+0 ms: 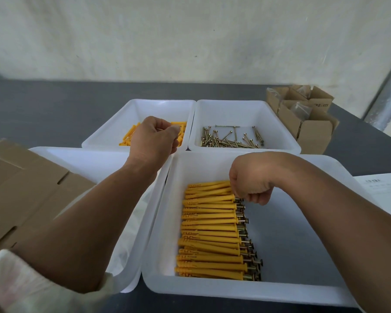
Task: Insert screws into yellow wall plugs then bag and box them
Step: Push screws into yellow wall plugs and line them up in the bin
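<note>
Four tubs sit edge to edge on the dark grey table (43, 105), and both hands are at work. The left hand (155, 135) is out over the far-left white plastic tub (163, 101), just above the loose yellow plastic wall plugs (128, 136) on its floor. Its fingers are curled with the thumb tucked against them, but it's blurred, so I cannot tell whether a plug is pinched in there. The right hand (251, 179) is down inside the near-right white plastic tub (291, 245), with knuckles up and fingertips curled under. It is touching the far end of a tidy row of yellow plugs with screws pushed in (210, 233), at the end where the screw heads stick out. I cannot tell whether it grips one or only presses on it. The row runs along the tub floor towards the near edge, tips to the left and heads to the right. Beside the loose plugs, the far-right white plastic tub (230, 111) holds a scatter of brass-coloured metal screws (230, 138). The near-left white plastic tub (88, 161) lies under the left forearm. A flat brown cardboard sheet (20, 188) overlaps it at the table's left edge. Small open brown cardboard boxes (303, 114) cluster at the far right corner, and a white printed paper sheet (384, 195) lies at the right edge.
</note>
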`<state>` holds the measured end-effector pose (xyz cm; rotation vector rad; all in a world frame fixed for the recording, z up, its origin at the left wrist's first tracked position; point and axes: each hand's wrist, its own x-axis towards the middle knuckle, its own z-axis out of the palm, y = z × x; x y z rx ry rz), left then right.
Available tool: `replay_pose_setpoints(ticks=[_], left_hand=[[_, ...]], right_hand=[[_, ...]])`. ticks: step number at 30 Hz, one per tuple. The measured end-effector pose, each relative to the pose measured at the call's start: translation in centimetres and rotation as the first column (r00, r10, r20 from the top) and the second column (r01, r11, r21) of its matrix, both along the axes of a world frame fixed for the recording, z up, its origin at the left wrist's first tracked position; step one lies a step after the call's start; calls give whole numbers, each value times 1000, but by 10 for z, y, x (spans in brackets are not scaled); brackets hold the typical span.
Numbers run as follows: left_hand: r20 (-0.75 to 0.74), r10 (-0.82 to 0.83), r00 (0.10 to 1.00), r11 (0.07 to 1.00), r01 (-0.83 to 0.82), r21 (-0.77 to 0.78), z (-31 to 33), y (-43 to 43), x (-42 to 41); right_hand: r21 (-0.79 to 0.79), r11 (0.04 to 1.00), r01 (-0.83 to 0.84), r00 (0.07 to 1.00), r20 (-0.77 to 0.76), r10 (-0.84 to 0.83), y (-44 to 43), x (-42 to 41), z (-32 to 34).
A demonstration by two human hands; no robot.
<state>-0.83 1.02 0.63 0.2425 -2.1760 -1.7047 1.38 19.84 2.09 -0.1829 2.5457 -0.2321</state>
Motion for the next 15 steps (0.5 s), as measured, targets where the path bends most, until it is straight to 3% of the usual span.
replay_pose_setpoints(ticks=[11,13,15], left_hand=[[-44,99,994,960,-107,-260,-11,-11,-8],[-27,106,994,950,-109,-292,-12,-12,-8],[-19,111,994,945,-111,-307,-13,-13,-9]], right_hand=[[-24,1000,0,999,49,1,1,-1,-1],[-17,1000,-23,1000,-20,23,1,-1,3],[-42,997,-59,974,-220,48,3,-5,8]])
